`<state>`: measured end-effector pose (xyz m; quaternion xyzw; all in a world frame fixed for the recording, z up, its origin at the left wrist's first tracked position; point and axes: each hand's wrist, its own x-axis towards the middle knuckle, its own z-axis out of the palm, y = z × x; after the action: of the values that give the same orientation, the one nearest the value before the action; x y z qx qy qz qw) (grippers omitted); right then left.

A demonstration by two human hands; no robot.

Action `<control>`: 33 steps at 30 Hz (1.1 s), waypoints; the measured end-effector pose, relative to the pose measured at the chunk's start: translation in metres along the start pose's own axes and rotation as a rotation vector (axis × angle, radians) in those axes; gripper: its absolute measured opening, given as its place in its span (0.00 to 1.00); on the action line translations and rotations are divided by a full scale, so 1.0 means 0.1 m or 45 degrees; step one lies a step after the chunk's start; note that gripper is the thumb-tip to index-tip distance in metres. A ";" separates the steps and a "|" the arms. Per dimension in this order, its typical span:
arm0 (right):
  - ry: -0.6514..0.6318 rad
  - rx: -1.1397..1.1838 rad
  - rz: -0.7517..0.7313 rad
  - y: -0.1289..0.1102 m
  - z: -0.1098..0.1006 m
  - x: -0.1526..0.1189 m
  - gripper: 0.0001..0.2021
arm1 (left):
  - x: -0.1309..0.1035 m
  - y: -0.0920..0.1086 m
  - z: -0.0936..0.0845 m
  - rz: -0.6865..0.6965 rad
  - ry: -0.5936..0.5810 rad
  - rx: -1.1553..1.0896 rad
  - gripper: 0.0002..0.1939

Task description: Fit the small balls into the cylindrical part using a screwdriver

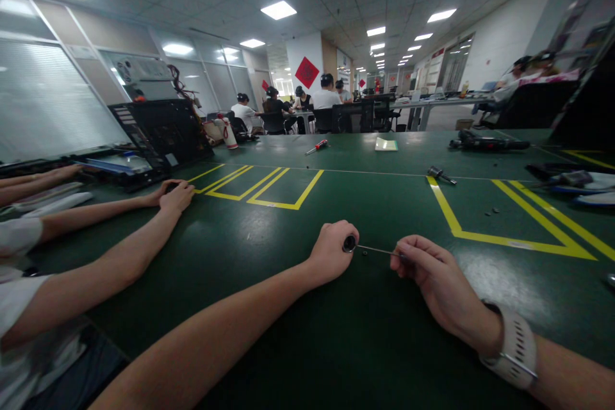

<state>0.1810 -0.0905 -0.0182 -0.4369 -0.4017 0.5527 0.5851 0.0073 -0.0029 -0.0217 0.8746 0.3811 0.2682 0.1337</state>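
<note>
My left hand point(332, 251) is closed around a dark cylindrical part point(349, 243), whose round hollow end faces right. In my right hand point(427, 266), thumb and fingers pinch a thin metal rod point(379, 250). The rod's far tip reaches the rim of the cylindrical part; whether it goes inside I cannot tell. Its other end is hidden in my fingers, so its exact kind does not show. Just below the rod, a small dark nut-like piece point(364, 254) lies on the green table point(288, 307).
At left, a co-worker's hands point(177, 196) rest on the table. Beyond lie a red screwdriver point(317, 147), a notepad point(386, 145) and a black tool point(487, 141). A metal part point(441, 175) lies near yellow tape point(451, 221). A black case point(166, 134) stands back left.
</note>
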 end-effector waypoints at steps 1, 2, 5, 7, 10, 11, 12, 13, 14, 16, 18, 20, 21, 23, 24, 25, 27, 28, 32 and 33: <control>0.017 0.003 -0.014 0.00 0.00 0.00 0.08 | 0.00 0.00 0.00 -0.009 -0.006 0.004 0.09; 0.033 0.001 -0.030 0.01 0.00 0.01 0.08 | 0.00 0.01 0.00 -0.016 -0.009 0.006 0.08; 0.081 -0.018 -0.053 0.00 -0.01 0.01 0.07 | 0.00 0.02 -0.01 -0.036 -0.018 -0.010 0.08; 0.117 -0.032 -0.058 0.00 -0.02 0.01 0.07 | -0.01 0.03 -0.02 -0.060 -0.029 -0.026 0.08; 0.146 -0.072 -0.053 0.01 -0.04 0.02 0.07 | -0.02 0.04 -0.04 -0.096 -0.046 -0.030 0.08; 0.147 -0.091 -0.048 0.01 -0.04 0.02 0.07 | -0.02 0.04 -0.04 -0.100 -0.048 -0.030 0.08; 0.146 -0.112 -0.042 0.01 -0.05 0.02 0.07 | -0.02 0.04 -0.04 -0.101 -0.047 -0.035 0.08; 0.148 -0.133 -0.039 0.02 -0.05 0.02 0.08 | -0.02 0.04 -0.04 -0.099 -0.047 -0.044 0.08; 0.152 -0.153 -0.036 0.02 -0.05 0.03 0.08 | -0.02 0.04 -0.04 -0.095 -0.044 -0.056 0.07; 0.160 -0.193 -0.029 0.03 -0.05 0.03 0.08 | -0.01 0.03 -0.04 -0.078 -0.038 -0.083 0.07; 0.168 -0.225 -0.031 0.03 -0.05 0.04 0.08 | -0.01 0.02 -0.03 -0.043 -0.038 -0.107 0.06; 0.169 -0.250 -0.037 0.04 -0.05 0.05 0.09 | -0.01 0.02 -0.03 0.009 -0.053 -0.139 0.05; 0.169 -0.260 -0.039 0.05 -0.05 0.05 0.09 | -0.01 0.02 -0.03 0.035 -0.068 -0.154 0.05; 0.165 -0.276 -0.043 0.06 -0.06 0.05 0.09 | -0.01 0.02 -0.03 0.079 -0.098 -0.177 0.04; 0.162 -0.284 -0.042 0.06 -0.07 0.05 0.09 | -0.01 0.03 -0.03 0.095 -0.112 -0.182 0.04; 0.157 -0.291 -0.040 0.06 -0.07 0.05 0.09 | -0.01 0.03 -0.04 0.106 -0.125 -0.183 0.03; 0.148 -0.300 -0.044 0.06 -0.07 0.04 0.09 | -0.01 0.04 -0.04 0.107 -0.143 -0.180 0.03; 0.148 -0.303 -0.047 0.06 -0.07 0.04 0.09 | 0.00 0.04 -0.04 0.098 -0.151 -0.175 0.03; 0.176 -0.298 -0.065 0.05 -0.04 0.05 0.09 | 0.00 0.04 -0.03 0.062 -0.169 -0.153 0.04; 0.179 -0.291 -0.063 0.05 -0.04 0.06 0.09 | 0.00 0.04 -0.03 0.062 -0.167 -0.153 0.04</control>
<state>0.1836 -0.0851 -0.0246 -0.5284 -0.4307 0.4566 0.5716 0.0082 -0.0053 -0.0175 0.8897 0.3334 0.2359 0.2041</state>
